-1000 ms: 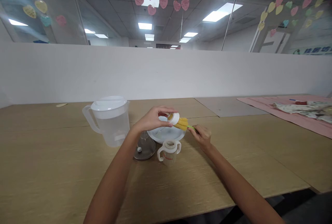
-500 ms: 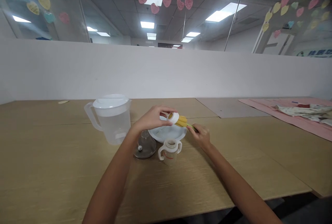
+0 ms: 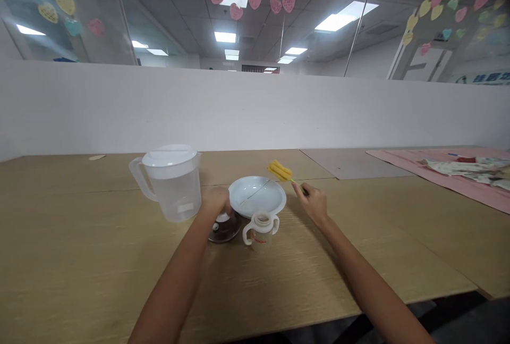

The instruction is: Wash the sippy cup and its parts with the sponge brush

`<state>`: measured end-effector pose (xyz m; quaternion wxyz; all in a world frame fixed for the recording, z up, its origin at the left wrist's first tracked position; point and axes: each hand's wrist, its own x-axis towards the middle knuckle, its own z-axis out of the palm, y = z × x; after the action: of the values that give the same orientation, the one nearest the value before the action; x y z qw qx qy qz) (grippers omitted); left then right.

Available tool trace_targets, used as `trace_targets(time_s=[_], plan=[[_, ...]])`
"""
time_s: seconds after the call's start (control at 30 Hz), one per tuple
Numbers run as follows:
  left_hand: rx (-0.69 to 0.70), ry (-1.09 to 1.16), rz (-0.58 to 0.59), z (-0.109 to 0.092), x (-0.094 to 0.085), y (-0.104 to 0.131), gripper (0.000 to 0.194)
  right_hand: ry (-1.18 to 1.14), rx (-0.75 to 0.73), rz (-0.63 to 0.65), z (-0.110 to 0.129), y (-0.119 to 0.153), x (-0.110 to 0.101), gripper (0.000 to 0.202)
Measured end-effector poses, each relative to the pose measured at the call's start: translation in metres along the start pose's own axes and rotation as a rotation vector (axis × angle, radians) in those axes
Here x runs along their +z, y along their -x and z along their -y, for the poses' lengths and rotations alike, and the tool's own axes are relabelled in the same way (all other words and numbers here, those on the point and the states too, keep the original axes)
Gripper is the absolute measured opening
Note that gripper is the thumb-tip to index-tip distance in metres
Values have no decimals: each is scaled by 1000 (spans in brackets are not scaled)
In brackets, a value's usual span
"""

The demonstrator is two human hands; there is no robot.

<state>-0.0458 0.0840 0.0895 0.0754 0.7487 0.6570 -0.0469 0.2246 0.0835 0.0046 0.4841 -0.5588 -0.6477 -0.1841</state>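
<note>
My right hand (image 3: 314, 204) is closed on the green handle of a yellow sponge brush (image 3: 280, 170), whose head hangs in the air beyond the right rim of a white bowl (image 3: 273, 204). Over a dark round tray (image 3: 223, 233), left of the bowl, is my left hand (image 3: 217, 200); its fingers are mostly hidden. A white ring-like cap (image 3: 222, 217) shows just under it. The clear bottle (image 3: 261, 235) with two white handles stands uncapped in front of the bowl. A thin straw or line lies across the bowl.
A lidded clear pitcher (image 3: 178, 193) stands left of my left hand. Cloths (image 3: 462, 169) lie on a pink mat (image 3: 414, 165) at the far right. A white wall (image 3: 239, 110) rises behind the wooden table (image 3: 99, 259).
My left hand has moved left and down from the brush to the tray, taking the white cap with it. The brush head is out of the cap and slightly higher.
</note>
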Motion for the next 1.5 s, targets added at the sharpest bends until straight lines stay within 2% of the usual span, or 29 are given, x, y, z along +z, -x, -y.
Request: trace_targets(time_s=[0.07, 0.13, 0.3, 0.37, 0.47, 0.67, 0.9, 1.13, 1.27, 1.5], plan=[[-38, -38, 49, -2, 1, -2, 24, 8, -18, 5, 1, 1, 1, 56], [-48, -76, 67, -3, -4, 1, 25, 16, -18, 8, 1, 1, 2, 56], [62, -120, -73, -11, -23, 11, 25, 27, -26, 8, 4, 2, 2, 56], [124, -108, -117, -17, -22, 11, 26, 25, -33, 17, 5, 2, 2, 56], [164, -98, -105, -25, -16, 7, 23, 26, -52, 29, 6, 2, 2, 57], [172, -82, -147, -22, -15, 5, 22, 49, -56, 10, 5, 3, 2, 57], [132, -95, -80, -14, -17, 2, 19, 50, -71, 34, 4, 4, 4, 56], [14, -166, -159, -9, -24, 23, 24, 51, -77, 35, 4, 4, 5, 55], [-15, -174, -116, -12, -23, 24, 25, 55, -84, 27, 5, 4, 4, 56], [-66, -138, 59, -12, -9, 12, 21, 62, -67, 46, 6, 4, 3, 58]])
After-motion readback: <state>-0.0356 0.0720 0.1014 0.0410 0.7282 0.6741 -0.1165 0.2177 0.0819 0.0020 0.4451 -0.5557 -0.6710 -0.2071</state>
